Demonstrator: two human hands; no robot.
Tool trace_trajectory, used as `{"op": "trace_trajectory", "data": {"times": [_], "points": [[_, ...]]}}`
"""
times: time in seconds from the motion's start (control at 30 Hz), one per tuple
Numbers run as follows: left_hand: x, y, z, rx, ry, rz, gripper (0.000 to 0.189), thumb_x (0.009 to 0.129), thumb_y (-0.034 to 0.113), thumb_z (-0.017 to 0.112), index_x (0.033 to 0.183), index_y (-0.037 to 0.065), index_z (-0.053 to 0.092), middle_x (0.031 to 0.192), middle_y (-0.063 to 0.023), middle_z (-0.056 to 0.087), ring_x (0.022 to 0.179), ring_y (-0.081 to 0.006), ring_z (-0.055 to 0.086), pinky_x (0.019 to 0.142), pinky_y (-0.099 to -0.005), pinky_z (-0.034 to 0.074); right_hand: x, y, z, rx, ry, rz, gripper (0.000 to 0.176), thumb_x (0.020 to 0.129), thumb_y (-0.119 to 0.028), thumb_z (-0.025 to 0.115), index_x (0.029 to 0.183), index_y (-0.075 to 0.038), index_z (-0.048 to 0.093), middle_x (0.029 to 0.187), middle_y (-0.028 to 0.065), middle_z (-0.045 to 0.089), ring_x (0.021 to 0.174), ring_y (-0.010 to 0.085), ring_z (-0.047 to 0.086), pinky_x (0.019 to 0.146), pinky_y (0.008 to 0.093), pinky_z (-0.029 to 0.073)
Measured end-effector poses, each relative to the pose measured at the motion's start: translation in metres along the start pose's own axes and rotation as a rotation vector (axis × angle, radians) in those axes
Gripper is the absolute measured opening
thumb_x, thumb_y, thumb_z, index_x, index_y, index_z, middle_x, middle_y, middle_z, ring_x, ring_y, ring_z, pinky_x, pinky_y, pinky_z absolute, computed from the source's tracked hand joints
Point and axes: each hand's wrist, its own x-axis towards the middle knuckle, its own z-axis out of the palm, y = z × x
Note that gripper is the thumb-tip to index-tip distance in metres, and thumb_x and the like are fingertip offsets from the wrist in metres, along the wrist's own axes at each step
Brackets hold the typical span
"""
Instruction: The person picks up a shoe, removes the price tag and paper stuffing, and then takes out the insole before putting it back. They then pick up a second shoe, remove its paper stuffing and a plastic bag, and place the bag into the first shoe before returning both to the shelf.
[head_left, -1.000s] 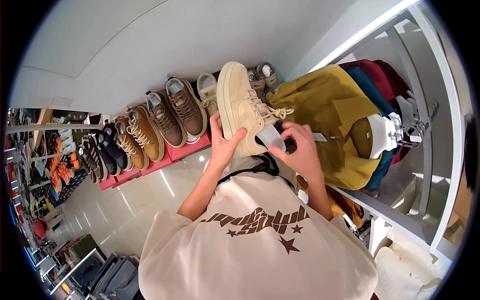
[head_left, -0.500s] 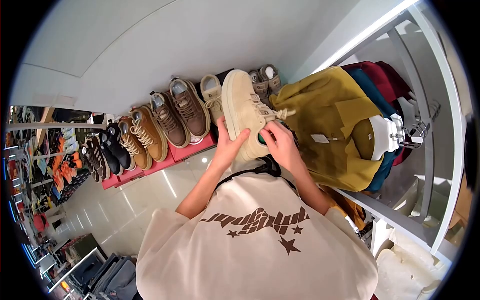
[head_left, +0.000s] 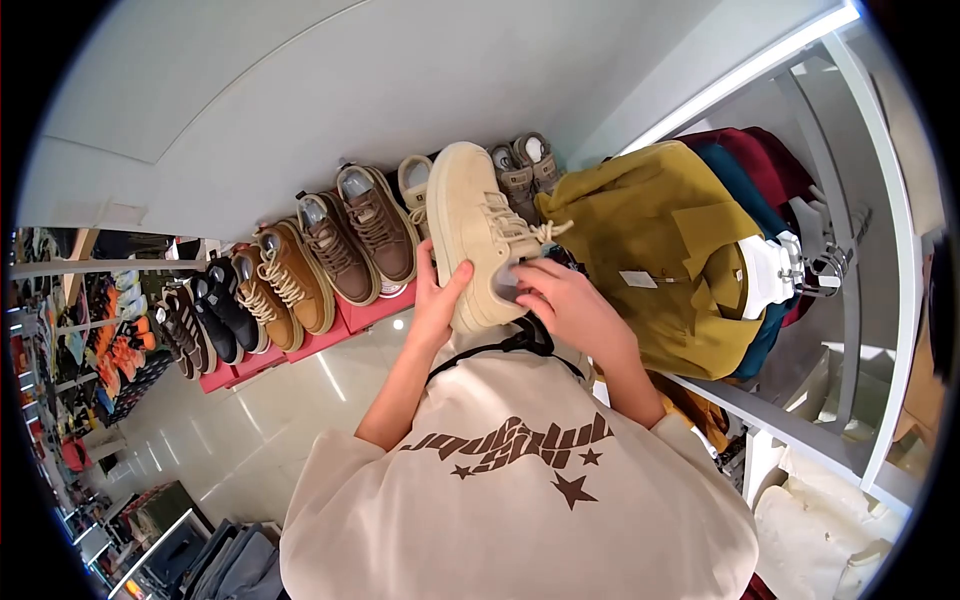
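A cream lace-up sneaker (head_left: 462,205) is held up in front of my chest, toe pointing away and its side turned to me. My left hand (head_left: 441,300) is closed around its sole side, thumb along the upper near the heel. At the shoe's opening is my right hand (head_left: 572,305), its fingers loosely bent and apart, with the tips at the collar. Something pale grey shows inside the opening, too small to name. The tied laces (head_left: 540,232) stick out to the right.
Along the wall, brown shoes (head_left: 375,230), tan shoes (head_left: 290,280) and black shoes (head_left: 225,310) stand on red boxes (head_left: 350,312). At right, a mustard shirt (head_left: 660,250) and other garments hang on a metal rack (head_left: 860,220). Folded jeans (head_left: 225,565) lie lower left.
My right hand has loosened from its pinch at the shoe's collar and its fingers have spread at the opening. The sneaker has shifted slightly left, still in my left hand.
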Motion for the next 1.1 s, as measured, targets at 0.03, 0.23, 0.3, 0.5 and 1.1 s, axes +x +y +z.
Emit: {"op": "trace_trajectory", "data": {"times": [0.03, 0.23, 0.3, 0.5, 1.1], "points": [[0.004, 0.003, -0.003, -0.016, 0.025, 0.009, 0.082, 0.099, 0.03, 0.085, 0.157, 0.008, 0.032, 0.148, -0.0193, 0.058, 0.131, -0.0263, 0.063, 0.105, -0.0398, 0.056, 0.001, -0.007, 0.005, -0.149, 0.147, -0.048, 0.032, 0.095, -0.01, 0.078, 0.124, 0.002, 0.073, 0.122, 0.016, 0.074, 0.109, 0.0405, 0.069, 0.097, 0.0453, 0.057], [0.007, 0.02, -0.028, 0.014, -0.038, 0.012, 0.079, 0.101, 0.029, 0.084, 0.158, 0.009, 0.033, 0.147, -0.019, 0.058, 0.133, -0.0266, 0.061, 0.109, -0.041, 0.054, 0.038, 0.01, 0.035, -0.449, 0.155, -0.404, 0.032, 0.089, -0.013, 0.078, 0.119, -0.002, 0.075, 0.121, 0.0084, 0.076, 0.115, 0.0336, 0.067, 0.097, 0.0462, 0.056], [0.009, 0.028, -0.038, 0.084, -0.065, 0.034, 0.078, 0.101, 0.028, 0.083, 0.158, 0.009, 0.033, 0.146, -0.0193, 0.059, 0.133, -0.0264, 0.061, 0.108, -0.041, 0.054, 0.045, 0.014, 0.05, -0.527, -0.11, -0.267, 0.021, 0.088, -0.01, 0.073, 0.108, -0.004, 0.075, 0.111, 0.0101, 0.077, 0.11, 0.0355, 0.069, 0.094, 0.0462, 0.056], [0.015, 0.045, -0.068, 0.082, -0.016, -0.05, 0.081, 0.1, 0.023, 0.084, 0.159, 0.009, 0.03, 0.144, -0.0197, 0.061, 0.131, -0.0264, 0.062, 0.108, -0.0405, 0.053, 0.087, -0.007, 0.074, -0.359, -0.137, -0.029, 0.017, 0.088, -0.009, 0.071, 0.104, -0.002, 0.074, 0.101, 0.0193, 0.076, 0.099, 0.0412, 0.073, 0.085, 0.0508, 0.057], [0.048, 0.075, -0.109, 0.844, -0.26, 0.625, 0.077, 0.084, 0.008, 0.085, 0.152, 0.005, 0.048, 0.165, -0.0242, 0.045, 0.154, -0.0433, 0.044, 0.124, -0.0514, 0.041, 0.126, -0.007, 0.148, -0.682, 0.175, 0.143, 0.026, 0.081, -0.015, 0.08, 0.104, -0.005, 0.073, 0.105, 0.0153, 0.074, 0.107, 0.0349, 0.069, 0.09, 0.048, 0.044]]}}
